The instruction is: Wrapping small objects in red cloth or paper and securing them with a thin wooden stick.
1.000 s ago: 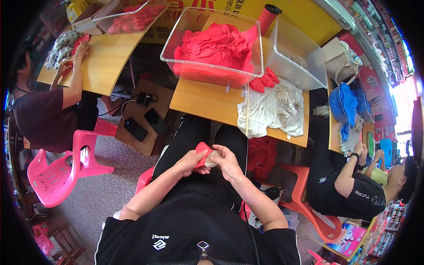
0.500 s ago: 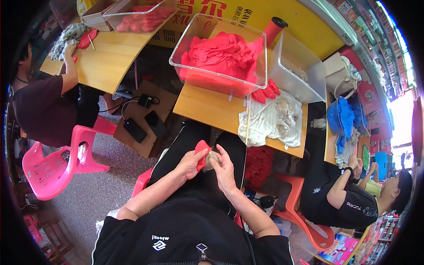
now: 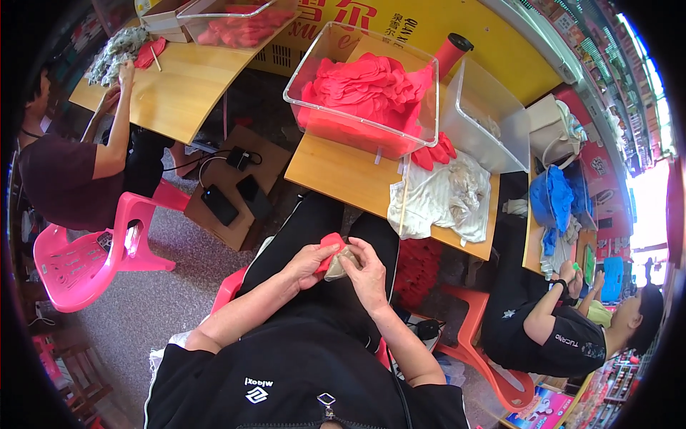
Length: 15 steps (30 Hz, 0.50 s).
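Over my lap, both hands work close together on a small soft piece. My left hand (image 3: pixel 306 266) is closed on a red fabric piece (image 3: pixel 331 242), its thumb pressed on top. Against the red lies a beige, thin-looking piece (image 3: pixel 336 267), which the fingers of my right hand (image 3: pixel 368 277) pinch. Whether the two pieces are joined cannot be told, as my fingers cover part of them. A heap of similar red pieces (image 3: pixel 368 79) fills the clear plastic box (image 3: pixel 357 122) on the table ahead.
The wooden table (image 3: pixel 332 171) carries a crumpled white cloth (image 3: pixel 436 204) and a second clear box (image 3: pixel 493 150). Phones lie on a cardboard box (image 3: pixel 232 232) at left. A pink chair (image 3: pixel 75 268) and a seated person (image 3: pixel 71 179) are left; another person (image 3: pixel 550 329) sits right.
More of the beige piece shows between my hands, and my right fingers have closed in on it. The person at left has raised a hand off the table.
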{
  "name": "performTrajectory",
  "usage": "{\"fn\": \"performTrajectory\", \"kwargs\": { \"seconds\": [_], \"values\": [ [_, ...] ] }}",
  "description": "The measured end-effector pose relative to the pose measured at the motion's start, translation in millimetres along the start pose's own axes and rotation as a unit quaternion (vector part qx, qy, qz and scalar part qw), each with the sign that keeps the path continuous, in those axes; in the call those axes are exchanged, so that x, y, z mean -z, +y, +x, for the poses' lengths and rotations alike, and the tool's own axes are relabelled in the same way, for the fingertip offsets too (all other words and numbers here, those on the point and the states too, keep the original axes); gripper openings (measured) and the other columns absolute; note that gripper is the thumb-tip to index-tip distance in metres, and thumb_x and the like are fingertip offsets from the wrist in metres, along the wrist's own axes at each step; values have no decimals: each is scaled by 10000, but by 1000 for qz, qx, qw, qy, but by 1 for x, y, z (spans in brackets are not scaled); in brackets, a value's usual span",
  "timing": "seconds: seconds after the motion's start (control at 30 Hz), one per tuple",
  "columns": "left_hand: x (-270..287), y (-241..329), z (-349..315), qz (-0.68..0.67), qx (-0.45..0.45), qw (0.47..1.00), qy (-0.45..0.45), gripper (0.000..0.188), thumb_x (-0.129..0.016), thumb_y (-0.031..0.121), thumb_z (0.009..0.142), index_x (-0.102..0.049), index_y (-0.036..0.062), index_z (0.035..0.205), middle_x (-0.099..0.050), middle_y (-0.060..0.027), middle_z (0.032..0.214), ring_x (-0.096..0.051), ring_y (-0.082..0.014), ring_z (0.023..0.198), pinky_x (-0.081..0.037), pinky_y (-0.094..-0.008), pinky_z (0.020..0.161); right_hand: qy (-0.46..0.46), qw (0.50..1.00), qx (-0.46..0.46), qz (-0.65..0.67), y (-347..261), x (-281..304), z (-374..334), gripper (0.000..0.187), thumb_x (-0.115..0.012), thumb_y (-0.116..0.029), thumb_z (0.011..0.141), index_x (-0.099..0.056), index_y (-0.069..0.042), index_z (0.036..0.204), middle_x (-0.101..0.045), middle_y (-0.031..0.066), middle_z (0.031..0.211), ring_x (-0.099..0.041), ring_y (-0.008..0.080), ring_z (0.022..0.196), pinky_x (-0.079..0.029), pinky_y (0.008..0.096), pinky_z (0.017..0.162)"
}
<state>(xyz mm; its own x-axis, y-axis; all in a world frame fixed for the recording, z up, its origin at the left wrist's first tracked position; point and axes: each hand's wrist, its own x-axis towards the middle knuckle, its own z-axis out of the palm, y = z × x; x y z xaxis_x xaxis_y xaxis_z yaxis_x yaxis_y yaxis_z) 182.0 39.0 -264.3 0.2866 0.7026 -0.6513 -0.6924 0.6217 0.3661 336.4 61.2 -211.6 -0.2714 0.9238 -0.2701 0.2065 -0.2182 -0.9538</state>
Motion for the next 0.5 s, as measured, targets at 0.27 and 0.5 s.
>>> {"fn": "performTrajectory", "kwargs": {
  "seconds": [0.27,0.5],
  "values": [
    [-2,1,2,-28,-40,999,-23,304,-560,294,948,-592,26,1087,-656,-86,993,-645,-167,896,-539,-332,787,11,987,67,-144,4,6,1,291,-691,-117,827,-643,11,1085,-570,83,1059,-593,157,954,-482,267,805],
    [2,-4,6,5,-50,998,-34,341,-511,355,966,-592,50,1096,-649,-65,989,-637,-154,871,-534,-330,786,-25,953,168,-250,15,-2,2,292,-651,-119,853,-626,21,1109,-552,146,1040,-599,264,888,-490,325,761]
  ]
}}
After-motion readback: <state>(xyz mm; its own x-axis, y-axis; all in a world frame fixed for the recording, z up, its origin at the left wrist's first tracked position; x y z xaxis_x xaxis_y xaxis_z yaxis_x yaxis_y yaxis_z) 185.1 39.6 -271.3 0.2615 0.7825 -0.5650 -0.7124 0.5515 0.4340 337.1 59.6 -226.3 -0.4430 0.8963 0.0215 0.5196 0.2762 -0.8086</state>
